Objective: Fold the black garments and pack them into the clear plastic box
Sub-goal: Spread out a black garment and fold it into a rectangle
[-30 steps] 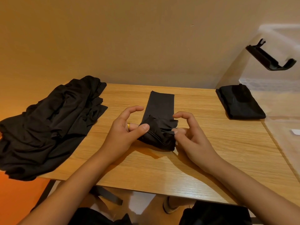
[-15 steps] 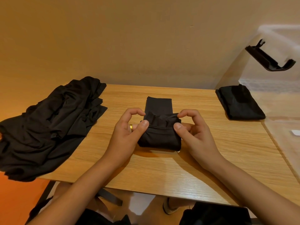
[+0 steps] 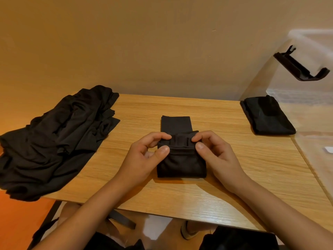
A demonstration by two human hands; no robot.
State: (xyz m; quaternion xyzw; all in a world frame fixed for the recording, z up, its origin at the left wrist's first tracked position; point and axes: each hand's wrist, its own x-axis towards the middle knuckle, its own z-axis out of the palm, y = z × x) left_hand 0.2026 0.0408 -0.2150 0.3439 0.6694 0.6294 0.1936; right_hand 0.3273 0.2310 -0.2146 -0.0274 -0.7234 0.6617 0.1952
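Note:
A narrow black garment (image 3: pixel 181 159) lies folded in the middle of the wooden table (image 3: pixel 252 170), its near end doubled over the strip that reaches toward the wall. My left hand (image 3: pixel 144 159) pinches the left corner of the doubled edge between thumb and fingers. My right hand (image 3: pixel 214 156) pinches the right corner the same way. A folded black garment (image 3: pixel 266 118) lies inside the clear plastic box (image 3: pixel 306 98) at the right. A heap of unfolded black garments (image 3: pixel 54 139) covers the table's left end.
A black clip handle (image 3: pixel 301 67) hangs on the wall of the clear box. A small white label (image 3: pixel 328 150) shows at the far right edge. The wall stands right behind the table. Below the near edge I see my knees and a shoe.
Both hands have carried the garment's near end away from me, over the strip. The fold has grown taller and neater, and less of the flat strip shows beyond it.

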